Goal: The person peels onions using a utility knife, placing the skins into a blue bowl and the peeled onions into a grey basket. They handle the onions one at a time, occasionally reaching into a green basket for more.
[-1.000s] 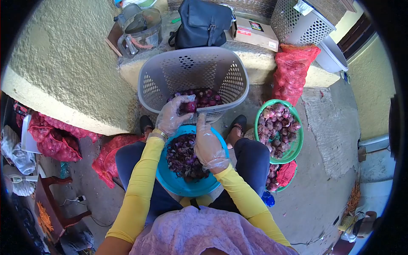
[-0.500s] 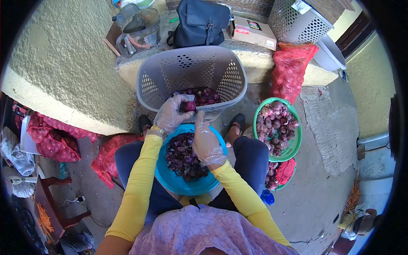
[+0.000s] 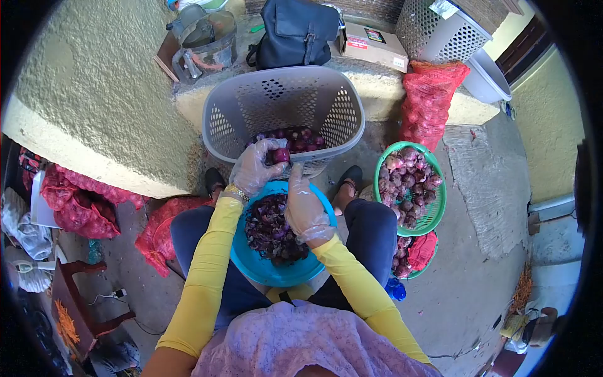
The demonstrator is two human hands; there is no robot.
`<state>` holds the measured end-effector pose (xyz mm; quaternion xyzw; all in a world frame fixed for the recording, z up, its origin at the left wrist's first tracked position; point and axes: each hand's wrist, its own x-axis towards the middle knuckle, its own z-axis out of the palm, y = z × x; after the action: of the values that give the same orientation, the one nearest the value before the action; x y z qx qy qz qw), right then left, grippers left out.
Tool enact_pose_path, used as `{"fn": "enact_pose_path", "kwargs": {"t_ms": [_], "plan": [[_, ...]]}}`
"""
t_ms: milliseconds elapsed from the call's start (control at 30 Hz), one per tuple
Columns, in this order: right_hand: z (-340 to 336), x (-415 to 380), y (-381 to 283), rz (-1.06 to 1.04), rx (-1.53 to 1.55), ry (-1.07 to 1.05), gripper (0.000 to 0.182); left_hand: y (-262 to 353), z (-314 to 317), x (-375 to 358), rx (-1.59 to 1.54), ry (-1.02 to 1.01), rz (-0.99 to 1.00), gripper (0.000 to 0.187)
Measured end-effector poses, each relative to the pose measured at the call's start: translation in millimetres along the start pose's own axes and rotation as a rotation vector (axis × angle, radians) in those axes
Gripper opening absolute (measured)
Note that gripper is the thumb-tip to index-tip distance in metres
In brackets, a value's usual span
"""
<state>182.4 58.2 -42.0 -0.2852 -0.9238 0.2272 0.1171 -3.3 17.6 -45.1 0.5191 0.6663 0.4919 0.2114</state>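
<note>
My left hand [image 3: 254, 168], in a clear plastic glove, holds a purple onion [image 3: 280, 155] near the front rim of the grey perforated basket [image 3: 220, 151]. Just right of it is my right hand [image 3: 306, 210], also gloved, its fingers pointing up close to the onion; whether they pinch anything is too small to tell. Below both hands a blue basin [image 3: 251, 273] holds dark purple onion skins [image 3: 273, 229]. Peeled purple onions [image 3: 301, 139] lie at the bottom of the grey basket.
Green baskets [image 3: 445, 204] of unpeeled onions stand at the right, beside a red net sack [image 3: 427, 103]. More red sacks [image 3: 78, 204] lie at the left, near a wooden stool [image 3: 78, 308]. A black backpack [image 3: 296, 34] and a cardboard box [image 3: 375, 47] rest on the ledge.
The onion and my left hand have shifted very slightly. My right hand stays almost in the same place.
</note>
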Motion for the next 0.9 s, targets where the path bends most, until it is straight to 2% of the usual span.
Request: {"fn": "enact_pose_path", "kwargs": {"t_ms": [167,267,333,367,433,567,667,733,767,833,867,900], "plan": [[11.9,-2.2,3.0,-0.012,-0.003,0.034,0.103,-3.3,-3.0,0.0,0.02,-0.024,-0.022,0.045],[5.8,-0.1,-1.5,0.049,0.016,-0.064,0.102,5.5,-2.7,-0.7,-0.022,-0.014,0.017,0.045],[5.7,-1.1,-2.9,0.09,0.096,-0.069,0.087,6.1,-3.0,-1.6,0.017,-0.03,0.025,0.044],[6.1,-1.1,-2.1,0.09,0.096,-0.069,0.087,6.5,-3.4,-1.4,0.016,-0.03,0.026,0.044],[9.2,-2.6,0.3,0.041,0.021,-0.028,0.099,8.6,-5.3,-3.2,0.035,-0.029,0.031,0.047],[17.8,-17.3,9.0,-0.021,0.004,0.034,0.096,-1.7,-11.5,-3.7,0.039,-0.078,0.024,0.048],[9.4,-26.0,14.1,-0.086,0.044,0.083,0.09,3.5,-18.6,-4.4,0.012,-0.067,0.026,0.049],[-14.0,-30.3,7.2,0.005,0.118,-0.047,0.078,3.6,-24.7,-2.3,-0.037,-0.072,-0.023,0.051],[-6.1,-31.5,17.8,0.004,0.119,-0.048,0.078,4.0,-25.6,-1.2,-0.036,-0.071,-0.024,0.051],[10.4,-29.8,36.8,-0.017,0.286,0.135,0.065,3.2,-27.3,1.4,-0.084,-0.058,-0.033,0.051],[8.1,-31.8,40.4,-0.016,0.287,0.135,0.065,2.2,-25.8,2.2,-0.083,-0.059,-0.034,0.051],[-11.4,-30.0,31.0,0.009,0.222,0.137,0.059,-0.3,-22.6,3.0,-0.229,-0.057,-0.043,0.051]]}}
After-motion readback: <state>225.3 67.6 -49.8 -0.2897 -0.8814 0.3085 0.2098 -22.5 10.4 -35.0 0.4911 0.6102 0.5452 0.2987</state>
